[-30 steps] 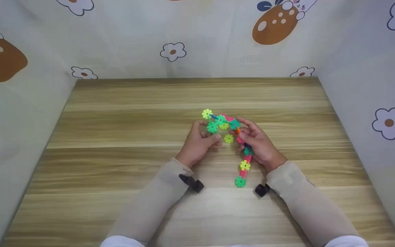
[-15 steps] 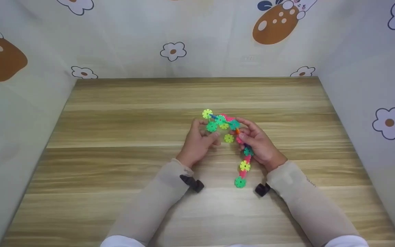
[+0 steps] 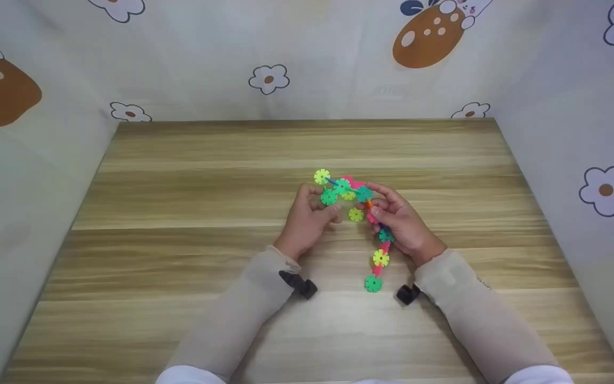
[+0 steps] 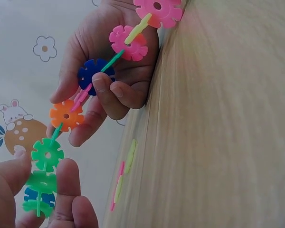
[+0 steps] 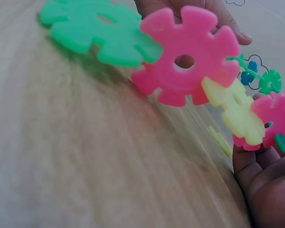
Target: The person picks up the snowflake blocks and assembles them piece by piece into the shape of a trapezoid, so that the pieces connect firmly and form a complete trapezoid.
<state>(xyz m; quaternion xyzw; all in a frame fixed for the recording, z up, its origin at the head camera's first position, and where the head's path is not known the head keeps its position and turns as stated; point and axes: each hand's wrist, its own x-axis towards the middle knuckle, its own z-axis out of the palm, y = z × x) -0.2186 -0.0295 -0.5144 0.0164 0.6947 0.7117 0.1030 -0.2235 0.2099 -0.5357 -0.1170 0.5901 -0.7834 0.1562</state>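
Flower-shaped plastic snowflake discs, slotted together, form a bent chain [image 3: 381, 258] in green, pink, yellow, blue and orange. My right hand [image 3: 405, 229] pinches its middle, near the orange disc [image 4: 66, 116] and the dark blue disc [image 4: 89, 76]. At the chain's far end, my left hand [image 3: 307, 221] holds green discs [image 4: 47, 154] between thumb and fingers. The other end hangs down toward me and finishes in a green disc [image 3: 373, 283]. In the right wrist view, a pink disc [image 5: 161, 61] and a pale yellow disc [image 5: 235, 111] belong to this hanging part.
A few loose discs lie on the wooden table [image 3: 205, 213] beyond and between the hands, including a yellow disc [image 3: 356, 215] and a pink disc [image 3: 347, 181]. Pale cloth walls [image 3: 195, 64] with printed flowers enclose the table's back and sides.
My left thumb has shifted slightly up and left, close to the green disc. The right hand and the chain look almost unchanged.
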